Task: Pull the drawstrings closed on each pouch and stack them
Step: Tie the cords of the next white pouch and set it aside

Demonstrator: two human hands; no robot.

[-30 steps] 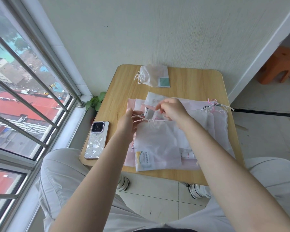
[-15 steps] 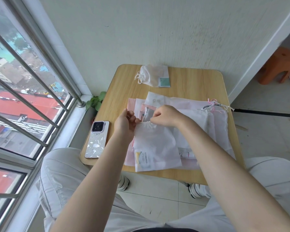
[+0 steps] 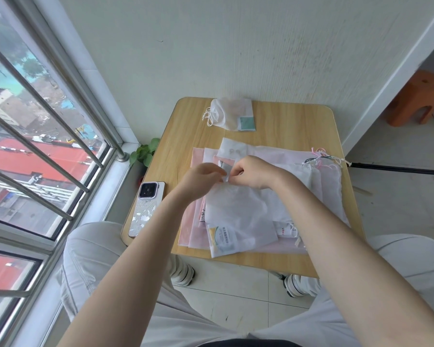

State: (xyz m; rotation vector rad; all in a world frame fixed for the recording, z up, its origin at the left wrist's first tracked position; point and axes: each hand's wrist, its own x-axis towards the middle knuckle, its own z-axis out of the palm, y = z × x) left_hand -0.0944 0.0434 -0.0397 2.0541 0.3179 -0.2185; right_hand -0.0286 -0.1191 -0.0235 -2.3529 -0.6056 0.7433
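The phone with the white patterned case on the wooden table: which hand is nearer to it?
Left. The left hand is just right of the phone; the right hand is farther right, over the pouches.

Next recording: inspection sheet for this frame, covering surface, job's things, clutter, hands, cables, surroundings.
Surface: wooden table, against the wall.
Job's things: top pouch on a spread of flat pouches; closed pouch at the far edge.
Clutter: phone at the table's left edge.
Hands: left hand and right hand pinch the top pouch's mouth.
Cables: nothing seen.
Surroundings: barred window, plant, orange stool.
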